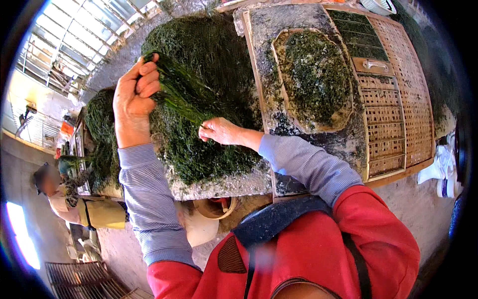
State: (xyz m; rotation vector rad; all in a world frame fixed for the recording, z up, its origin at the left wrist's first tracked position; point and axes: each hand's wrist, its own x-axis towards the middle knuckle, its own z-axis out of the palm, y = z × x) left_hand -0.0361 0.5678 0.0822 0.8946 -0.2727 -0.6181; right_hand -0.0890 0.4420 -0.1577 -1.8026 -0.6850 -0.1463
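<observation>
A weed heap is spread over the left part of the worktop. Above it, a strand is held between the left hand and the right hand. To the heap's right, more weed is contained in what seems to be a shallow tray, set on a slab. Right of the slab, a barred frame is laid on a woven panel. Below the worktop's front edge, a bucket is placed. At far left, a second heap is situated near a co-worker.
</observation>
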